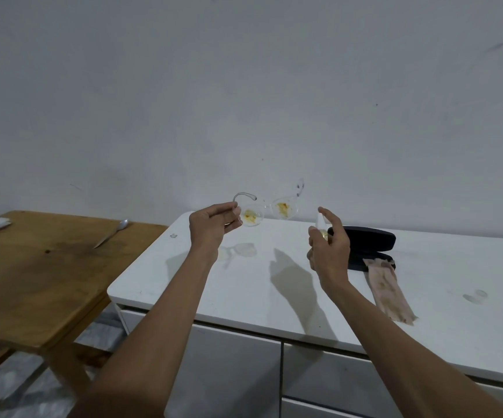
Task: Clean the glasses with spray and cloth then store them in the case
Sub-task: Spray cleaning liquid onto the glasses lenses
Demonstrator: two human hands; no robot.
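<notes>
The left hand pinches the clear-framed glasses by one temple end and holds them up in the air above the white cabinet top, both lenses smeared with yellow-orange stains. Just right of the glasses, the right hand curls around a small spray bottle, index finger raised over its nozzle. Behind that hand, the dark case lies open on the cabinet top, and the stained pinkish cloth trails from the case toward the cabinet's front edge

Both hands raised, gripping
</notes>
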